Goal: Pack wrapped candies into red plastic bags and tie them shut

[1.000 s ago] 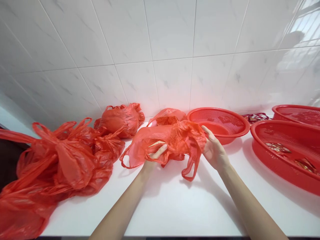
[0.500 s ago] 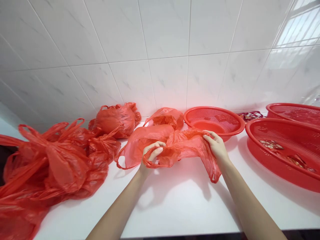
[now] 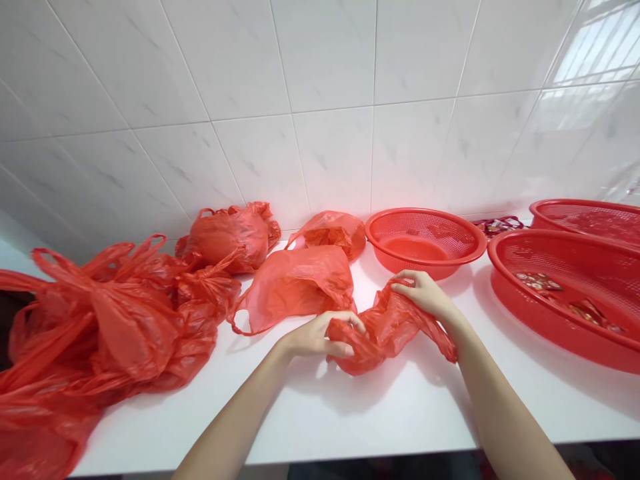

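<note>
As your left hand point(image 3: 320, 335) and right hand point(image 3: 425, 293) grasp 1 red bag point(image 3: 393, 327) just above the table point(image 3: 380, 427), it now bunches instead of stretching, so its opening seems harder to work; 1 basket point(image 3: 415, 251) stands behind.

White table point(image 3: 390, 427) along a glossy, grey-veined tiled wall point(image 3: 330, 60)

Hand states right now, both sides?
Left hand: closed on the near end of the crumpled red bag, fingers and thumb gripping it.
Right hand: closed on the same bag's other side.
</note>
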Demonstrator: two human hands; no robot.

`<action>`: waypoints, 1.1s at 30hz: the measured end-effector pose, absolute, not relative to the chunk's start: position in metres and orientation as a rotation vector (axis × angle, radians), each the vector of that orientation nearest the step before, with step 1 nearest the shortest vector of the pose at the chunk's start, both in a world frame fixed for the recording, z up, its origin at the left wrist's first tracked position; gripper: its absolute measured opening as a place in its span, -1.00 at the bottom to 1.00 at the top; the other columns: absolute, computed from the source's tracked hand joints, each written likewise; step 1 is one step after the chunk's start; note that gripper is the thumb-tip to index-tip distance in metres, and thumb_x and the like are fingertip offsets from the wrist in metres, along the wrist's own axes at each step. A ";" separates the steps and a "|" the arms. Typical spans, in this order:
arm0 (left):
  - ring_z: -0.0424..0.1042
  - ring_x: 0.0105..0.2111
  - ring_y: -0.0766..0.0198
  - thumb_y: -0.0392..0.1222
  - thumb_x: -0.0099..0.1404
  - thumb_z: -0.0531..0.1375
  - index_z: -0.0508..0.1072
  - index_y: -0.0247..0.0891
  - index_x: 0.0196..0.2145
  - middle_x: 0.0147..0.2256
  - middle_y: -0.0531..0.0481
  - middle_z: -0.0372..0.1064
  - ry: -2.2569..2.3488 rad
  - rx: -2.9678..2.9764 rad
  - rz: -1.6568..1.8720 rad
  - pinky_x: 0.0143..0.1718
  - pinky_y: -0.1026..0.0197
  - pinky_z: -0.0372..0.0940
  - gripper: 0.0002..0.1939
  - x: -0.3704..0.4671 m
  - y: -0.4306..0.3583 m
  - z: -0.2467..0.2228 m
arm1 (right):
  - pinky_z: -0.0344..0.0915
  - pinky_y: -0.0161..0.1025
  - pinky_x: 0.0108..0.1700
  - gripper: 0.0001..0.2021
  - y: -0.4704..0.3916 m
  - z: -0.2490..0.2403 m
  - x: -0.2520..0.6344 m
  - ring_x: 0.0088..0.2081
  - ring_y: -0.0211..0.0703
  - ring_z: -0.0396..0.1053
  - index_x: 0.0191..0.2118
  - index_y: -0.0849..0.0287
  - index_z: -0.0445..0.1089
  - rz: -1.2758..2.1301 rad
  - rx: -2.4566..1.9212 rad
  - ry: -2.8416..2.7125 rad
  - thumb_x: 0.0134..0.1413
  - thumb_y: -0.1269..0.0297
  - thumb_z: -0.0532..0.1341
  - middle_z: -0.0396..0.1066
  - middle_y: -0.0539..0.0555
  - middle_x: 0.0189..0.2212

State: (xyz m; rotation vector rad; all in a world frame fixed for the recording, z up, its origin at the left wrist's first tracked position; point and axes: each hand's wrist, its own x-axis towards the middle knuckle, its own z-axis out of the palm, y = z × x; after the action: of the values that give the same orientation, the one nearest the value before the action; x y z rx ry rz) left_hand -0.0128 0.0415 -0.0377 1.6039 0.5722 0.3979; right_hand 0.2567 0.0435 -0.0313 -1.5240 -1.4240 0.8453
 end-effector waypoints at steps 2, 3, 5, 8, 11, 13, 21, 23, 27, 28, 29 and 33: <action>0.33 -0.58 0.33 -0.03 0.07 0.41 0.53 -0.25 -0.34 -0.49 0.02 0.42 0.616 1.541 0.446 -0.54 0.28 0.25 -0.72 -0.013 0.041 -0.040 | 0.40 -0.08 -0.20 -0.85 0.043 -0.031 0.261 -0.26 0.08 0.52 -0.37 0.14 0.55 0.792 -1.599 -1.448 -0.14 0.24 0.35 0.58 0.12 -0.36; 0.37 -0.54 0.30 -0.03 0.07 0.42 0.53 -0.25 -0.37 -0.48 0.01 0.44 0.652 1.498 0.520 -0.51 0.28 0.29 -0.73 -0.013 0.041 -0.042 | 0.40 -0.06 -0.17 -0.82 0.042 -0.030 0.262 -0.24 0.10 0.51 -0.33 0.13 0.55 0.750 -1.613 -1.437 -0.16 0.24 0.37 0.58 0.13 -0.33; 0.49 -0.38 0.19 -0.05 0.03 0.46 0.55 -0.24 -0.34 -0.38 -0.04 0.53 0.730 1.381 0.691 -0.36 0.23 0.38 -0.70 -0.012 0.042 -0.043 | 0.40 -0.01 -0.10 -0.74 0.034 -0.024 0.263 -0.17 0.12 0.51 -0.23 0.12 0.55 0.607 -1.576 -1.435 -0.14 0.24 0.38 0.57 0.16 -0.22; 0.55 -0.21 0.08 -0.05 0.00 0.48 0.57 -0.26 -0.30 -0.28 -0.08 0.58 0.764 1.183 0.839 -0.19 0.16 0.43 -0.66 -0.009 0.043 -0.042 | 0.39 0.01 0.00 -0.77 0.011 -0.013 0.259 -0.05 0.09 0.49 -0.16 0.07 0.53 0.333 -1.354 -1.524 0.05 0.17 0.31 0.54 0.15 -0.13; 0.55 -0.15 0.07 -0.07 0.03 0.47 0.58 -0.27 -0.28 -0.22 -0.08 0.59 0.715 1.031 0.922 -0.09 0.15 0.42 -0.67 -0.005 0.044 -0.039 | 0.39 -0.01 0.05 -0.84 -0.013 -0.006 0.250 0.06 0.09 0.45 -0.23 0.02 0.55 0.267 -1.177 -1.682 0.20 0.13 0.26 0.51 0.15 -0.02; 0.54 -0.09 0.05 -0.10 0.06 0.46 0.59 -0.27 -0.24 -0.16 -0.09 0.59 0.679 0.967 0.958 -0.04 0.14 0.41 -0.68 -0.003 0.043 -0.037 | 0.41 0.01 0.04 -0.84 -0.025 -0.004 0.244 0.10 0.11 0.45 -0.25 0.01 0.56 0.286 -1.135 -1.813 0.25 0.14 0.24 0.49 0.15 0.04; 0.52 -0.02 -0.01 -0.19 0.15 0.38 0.57 -0.29 -0.25 -0.16 -0.13 0.60 0.621 0.919 1.047 -0.06 0.13 0.39 -0.79 0.001 0.044 -0.035 | 0.43 -0.07 0.05 -0.77 -0.039 -0.003 0.220 0.08 0.00 0.47 0.04 0.08 0.45 0.162 -1.022 -2.026 0.35 0.30 0.15 0.50 0.18 0.06; 0.52 -0.02 -0.01 -0.20 0.15 0.38 0.56 -0.28 -0.29 -0.18 -0.12 0.59 0.612 0.910 1.065 -0.05 0.12 0.39 -0.83 0.001 0.045 -0.037 | 0.42 0.01 0.06 -0.75 -0.033 -0.011 0.217 0.08 0.05 0.46 0.07 0.10 0.41 0.110 -1.113 -2.086 0.33 0.34 0.15 0.51 0.19 0.05; 0.51 -0.05 0.03 -0.14 0.19 0.36 0.54 -0.27 -0.26 -0.19 -0.10 0.58 0.576 0.907 1.122 -0.05 0.12 0.38 -0.80 -0.001 0.046 -0.042 | 0.28 0.22 0.15 -0.83 -0.019 -0.034 0.219 0.09 0.19 0.39 -0.10 0.16 0.41 -0.040 -1.326 -2.157 0.27 0.42 0.11 0.54 0.24 -0.08; 0.51 -0.05 0.04 -0.13 0.19 0.35 0.54 -0.28 -0.26 -0.19 -0.10 0.58 0.566 0.903 1.134 -0.05 0.11 0.38 -0.80 -0.001 0.047 -0.043 | 0.23 0.26 0.18 -0.84 -0.016 -0.038 0.221 0.11 0.21 0.37 -0.15 0.17 0.40 -0.065 -1.391 -2.166 0.27 0.42 0.09 0.54 0.26 -0.10; 0.51 -0.05 0.05 -0.13 0.19 0.35 0.54 -0.28 -0.27 -0.19 -0.09 0.57 0.560 0.895 1.145 -0.03 0.11 0.37 -0.80 -0.002 0.049 -0.044 | 0.20 0.29 0.19 -0.84 -0.015 -0.042 0.223 0.12 0.23 0.36 -0.19 0.18 0.39 -0.079 -1.458 -2.178 0.27 0.42 0.07 0.53 0.27 -0.13; 0.52 -0.11 0.09 -0.20 0.18 0.32 0.53 -0.28 -0.29 -0.22 -0.06 0.57 0.581 0.843 1.169 -0.02 0.09 0.36 -0.86 -0.005 0.054 -0.047 | 0.07 0.40 0.24 -0.77 -0.014 -0.047 0.227 0.20 0.24 0.29 -0.08 0.17 0.41 -0.093 -1.612 -2.218 0.31 0.39 0.03 0.52 0.28 -0.10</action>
State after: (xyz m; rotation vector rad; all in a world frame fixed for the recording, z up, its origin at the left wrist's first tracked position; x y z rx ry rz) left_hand -0.0050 0.0544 -0.0472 0.8434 0.5806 1.1692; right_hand 0.2267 -0.0139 -0.0470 -1.6121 -2.2185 -0.0932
